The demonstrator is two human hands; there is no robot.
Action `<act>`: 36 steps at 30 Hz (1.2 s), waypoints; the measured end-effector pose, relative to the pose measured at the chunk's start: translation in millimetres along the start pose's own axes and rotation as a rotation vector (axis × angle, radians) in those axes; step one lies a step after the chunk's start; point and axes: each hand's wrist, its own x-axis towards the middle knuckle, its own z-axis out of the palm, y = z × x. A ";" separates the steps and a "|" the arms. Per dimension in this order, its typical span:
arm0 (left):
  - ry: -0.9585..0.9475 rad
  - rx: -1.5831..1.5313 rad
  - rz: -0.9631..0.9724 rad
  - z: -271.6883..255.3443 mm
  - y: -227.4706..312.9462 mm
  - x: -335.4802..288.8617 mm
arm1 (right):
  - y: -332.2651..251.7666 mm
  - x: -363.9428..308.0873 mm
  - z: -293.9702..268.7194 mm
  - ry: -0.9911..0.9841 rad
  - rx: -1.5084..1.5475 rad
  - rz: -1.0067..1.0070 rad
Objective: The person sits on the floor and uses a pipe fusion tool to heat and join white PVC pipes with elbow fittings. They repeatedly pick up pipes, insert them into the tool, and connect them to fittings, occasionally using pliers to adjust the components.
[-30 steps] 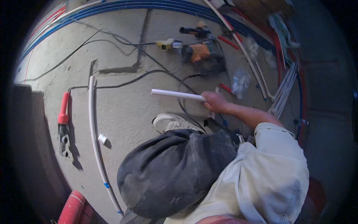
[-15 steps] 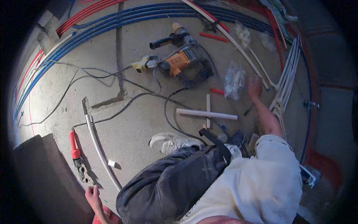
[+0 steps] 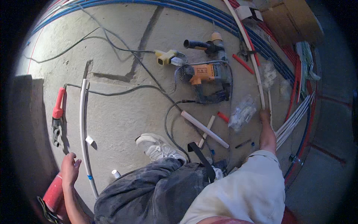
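At the right, my right hand [image 3: 265,115] is closed around the near end of a long white pipe [image 3: 250,52], which runs away toward the far wall side. My left hand [image 3: 70,170] is at the lower left, fingers loosely bent, thumb apart, holding nothing. Just beyond it lies a red-handled pipe welding tool [image 3: 58,108] with its cord. A red cylinder [image 3: 54,192] lies below that hand. Another white pipe [image 3: 82,123] with a blue band rests to its right, beside a small white fitting [image 3: 89,140]. A clear bag of white fittings [image 3: 242,112] lies left of my right hand.
An orange rotary hammer [image 3: 203,72] and a yellow socket connector [image 3: 166,57] lie mid-floor with trailing cables. Two short white pipe pieces [image 3: 205,128] cross near my shoe [image 3: 158,145]. Blue pipes [image 3: 179,8] line the far side; a cardboard box [image 3: 291,22] stands far right.
My right hand has come onto the white pipe's near end and closed on it. My left hand remains near the welding tool. The view has swung, showing a cardboard box at the far right.
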 end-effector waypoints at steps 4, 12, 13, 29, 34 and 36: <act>-0.035 0.043 -0.081 7.2 -30.1 -12.7 | -16.5 -5.0 -15.7 -0.214 -0.119 -0.047; 0.132 -0.005 -0.095 -1.5 -52.0 -49.8 | 28.0 -37.4 -158.4 0.304 0.183 0.291; 0.168 0.009 -0.105 -4.6 -60.7 -64.3 | 9.8 -47.4 -180.8 0.317 0.175 0.290; 0.329 -0.617 0.391 -0.5 46.8 -82.0 | -479.1 -265.7 -447.1 -0.847 2.104 -0.963; 0.355 -0.865 0.298 18.0 77.6 -74.4 | -609.0 -526.7 -475.7 -1.451 2.335 -1.045; 0.113 -1.082 0.045 38.1 63.4 -72.2 | -605.4 -588.7 -474.3 -1.818 2.175 -0.984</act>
